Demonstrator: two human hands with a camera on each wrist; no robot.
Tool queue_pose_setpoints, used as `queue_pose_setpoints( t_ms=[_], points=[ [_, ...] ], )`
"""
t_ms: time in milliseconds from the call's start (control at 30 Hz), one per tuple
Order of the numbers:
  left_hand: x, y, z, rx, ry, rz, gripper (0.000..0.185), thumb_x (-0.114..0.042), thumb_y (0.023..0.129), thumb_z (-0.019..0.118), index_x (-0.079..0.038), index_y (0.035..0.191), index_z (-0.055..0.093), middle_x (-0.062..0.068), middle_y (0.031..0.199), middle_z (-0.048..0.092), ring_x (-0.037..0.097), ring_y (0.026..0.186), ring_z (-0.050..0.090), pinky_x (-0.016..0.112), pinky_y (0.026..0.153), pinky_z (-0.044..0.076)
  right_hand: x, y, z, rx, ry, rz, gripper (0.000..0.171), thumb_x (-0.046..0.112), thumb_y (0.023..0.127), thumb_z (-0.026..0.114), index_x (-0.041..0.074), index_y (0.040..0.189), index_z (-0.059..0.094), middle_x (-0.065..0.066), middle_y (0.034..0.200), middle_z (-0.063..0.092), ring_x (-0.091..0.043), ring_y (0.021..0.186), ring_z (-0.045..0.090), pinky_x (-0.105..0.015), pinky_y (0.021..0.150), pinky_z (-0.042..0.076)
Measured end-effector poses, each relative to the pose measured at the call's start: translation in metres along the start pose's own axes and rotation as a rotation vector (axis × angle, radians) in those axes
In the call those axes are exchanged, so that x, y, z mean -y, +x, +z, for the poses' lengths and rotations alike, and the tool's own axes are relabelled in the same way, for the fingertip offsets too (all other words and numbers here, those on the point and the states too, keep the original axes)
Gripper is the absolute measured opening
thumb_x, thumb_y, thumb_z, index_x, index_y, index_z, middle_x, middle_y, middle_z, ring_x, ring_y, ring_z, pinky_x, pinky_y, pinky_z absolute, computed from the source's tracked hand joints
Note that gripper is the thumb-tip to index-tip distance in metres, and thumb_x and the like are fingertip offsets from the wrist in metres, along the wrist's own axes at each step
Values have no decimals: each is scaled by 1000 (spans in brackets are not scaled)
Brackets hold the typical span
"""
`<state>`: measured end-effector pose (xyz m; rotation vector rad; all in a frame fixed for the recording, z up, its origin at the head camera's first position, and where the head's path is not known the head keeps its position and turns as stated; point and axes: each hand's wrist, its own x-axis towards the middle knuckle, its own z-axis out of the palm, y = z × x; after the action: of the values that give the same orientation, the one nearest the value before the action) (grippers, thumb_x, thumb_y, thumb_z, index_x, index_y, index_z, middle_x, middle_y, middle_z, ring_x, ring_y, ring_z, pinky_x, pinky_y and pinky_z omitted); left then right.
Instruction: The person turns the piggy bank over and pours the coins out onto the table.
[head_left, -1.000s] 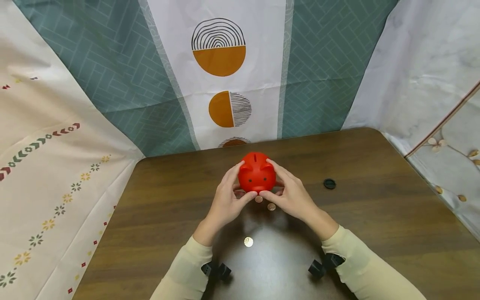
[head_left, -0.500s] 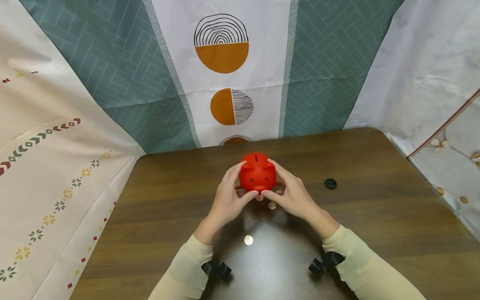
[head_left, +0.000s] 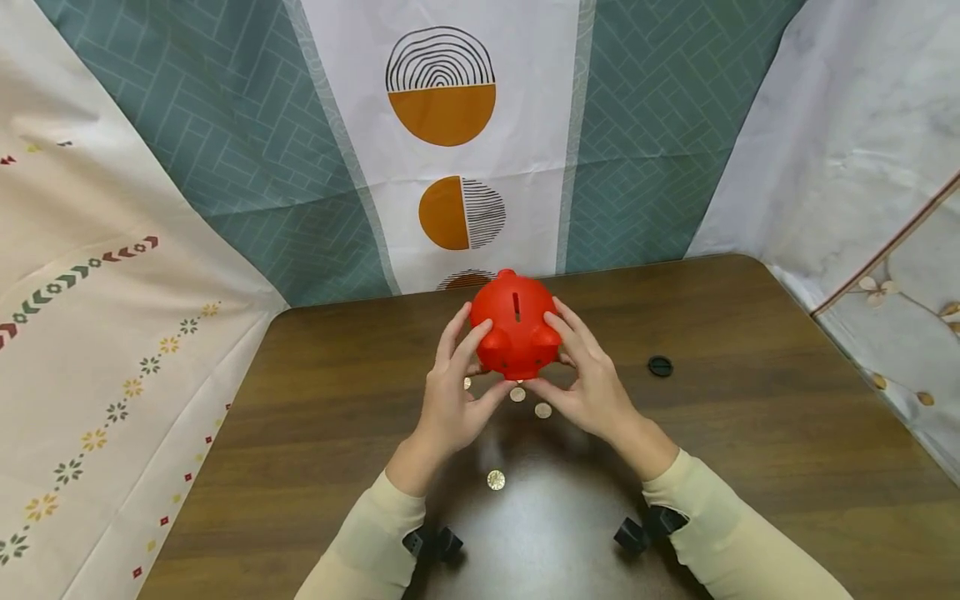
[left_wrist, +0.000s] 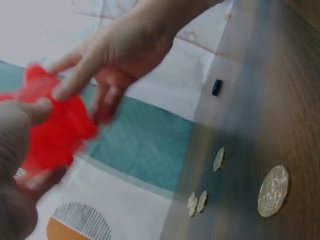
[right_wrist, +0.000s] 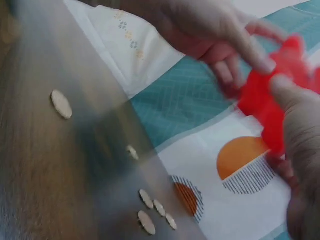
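A red piggy bank (head_left: 516,336) is held off the table between both hands, its coin slot facing up and its snout toward me. My left hand (head_left: 448,404) grips its left side and my right hand (head_left: 594,398) its right side, both thumbs near the snout. The wrist views show the piggy bank (left_wrist: 57,125) blurred and apart from the tabletop. Below and in front of it lie several coins: one coin (head_left: 496,480) nearer me, another coin (head_left: 543,410) by the right thumb, and more partly hidden under the piggy bank.
A round black plug (head_left: 660,366) lies on the wooden table (head_left: 750,417), right of the hands. Patterned cloths (head_left: 637,167) hang behind the table and along its sides. Black wrist cameras (head_left: 633,536) are strapped at both sleeves.
Both hands have raised the piggy bank and tipped it forward, so more of its top and slot shows. Extra coins beneath it have come into view. The plug stays put.
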<state>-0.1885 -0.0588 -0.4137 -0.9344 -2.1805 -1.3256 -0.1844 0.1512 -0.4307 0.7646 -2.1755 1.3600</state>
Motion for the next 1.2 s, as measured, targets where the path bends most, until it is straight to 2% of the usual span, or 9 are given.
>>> queue_pose_setpoints(
  t_ms=[167, 233, 500, 567, 667, 733, 800, 933, 1200],
  points=[
    [9, -5, 2, 116, -2, -226, 84, -19, 80, 79, -16, 150, 32, 5, 143, 42, 25, 98, 63, 28, 65, 58, -6, -4, 3, 163, 25, 249, 83, 32, 80, 78, 28, 150, 32, -7, 137, 50, -28, 99, 67, -26, 67, 58],
    [11, -7, 2, 144, -7, -267, 85, -21, 80, 79, -17, 150, 31, 4, 143, 42, 27, 99, 63, 29, 66, 58, -8, -5, 4, 185, 21, 291, 83, 35, 81, 77, 30, 150, 32, -9, 137, 50, -30, 98, 67, -25, 65, 57],
    [12, -6, 1, 140, -11, -269, 86, -22, 80, 79, -20, 150, 31, -1, 144, 40, 23, 98, 64, 26, 65, 57, -6, -5, 5, 159, 3, 290, 85, 34, 79, 79, 36, 149, 31, -3, 136, 51, -27, 98, 67, -23, 63, 57],
    [10, -5, 2, 102, -16, -189, 85, -18, 79, 80, -18, 150, 32, 2, 147, 37, 23, 98, 64, 29, 70, 58, -4, -4, 4, 101, -15, 194, 86, 27, 77, 81, 31, 149, 34, -4, 140, 48, -26, 100, 66, -24, 66, 57],
    [5, -2, 2, 6, -35, 7, 81, -8, 76, 81, -11, 145, 39, 14, 150, 32, 29, 109, 61, 37, 77, 57, -1, -2, 2, -27, -36, -40, 87, 12, 71, 86, 14, 145, 42, -14, 146, 41, -33, 109, 62, -34, 71, 58],
    [3, -1, 2, -26, -30, 56, 80, -7, 75, 82, -9, 144, 40, 16, 151, 29, 30, 109, 62, 37, 78, 57, 1, 0, 1, -61, -39, -94, 87, 8, 69, 87, 11, 144, 42, -15, 148, 38, -33, 109, 62, -36, 72, 58],
    [4, 0, 2, -5, -44, 4, 81, -7, 76, 82, -9, 145, 39, 14, 148, 34, 31, 107, 62, 37, 74, 58, 1, 0, 1, -16, -6, -25, 85, 14, 73, 85, 15, 146, 41, -12, 145, 42, -33, 107, 63, -33, 70, 58],
    [8, -1, 2, 110, -46, -216, 86, -14, 79, 80, -17, 150, 31, 2, 145, 39, 25, 97, 66, 31, 69, 58, -3, -1, 2, 123, 23, 248, 85, 32, 79, 79, 31, 150, 32, -2, 139, 49, -27, 100, 67, -23, 64, 57],
    [9, -1, 0, 149, -42, -258, 85, -18, 80, 79, -18, 150, 30, 0, 145, 38, 26, 102, 63, 35, 71, 58, -5, -3, 3, 140, 26, 310, 85, 31, 80, 79, 35, 149, 31, -2, 139, 49, -30, 100, 66, -24, 61, 57]
  ],
)
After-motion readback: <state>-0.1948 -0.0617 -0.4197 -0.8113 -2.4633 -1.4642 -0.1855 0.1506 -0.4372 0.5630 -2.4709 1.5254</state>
